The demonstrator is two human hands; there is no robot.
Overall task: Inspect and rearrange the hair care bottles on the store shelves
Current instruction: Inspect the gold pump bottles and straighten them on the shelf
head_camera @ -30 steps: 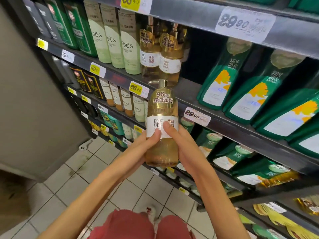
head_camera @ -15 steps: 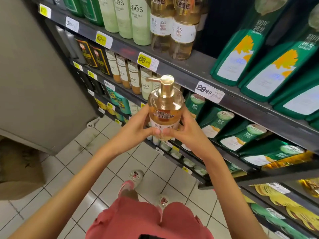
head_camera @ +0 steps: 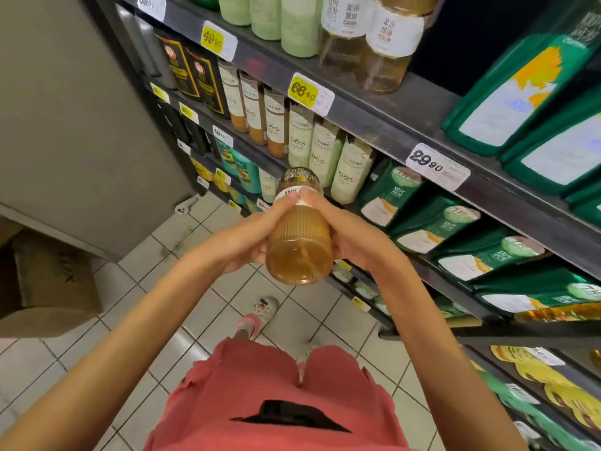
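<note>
Fingers of left hand [head_camera: 242, 234] and right hand [head_camera: 356, 237] clasp amber bottle [head_camera: 299, 255], seemingly tipped away.

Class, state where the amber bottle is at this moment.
The amber bottle is centre frame in the head view, gripped between the left hand and right hand, base tipped toward the camera, just in front of the pale green bottles.

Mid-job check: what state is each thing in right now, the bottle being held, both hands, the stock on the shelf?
Amber hair care bottle: off the shelf, tipped over, base facing the camera.
Left hand: grips the bottle's left side.
Right hand: grips its right side.
Two matching amber bottles: upright on the upper shelf.
</note>
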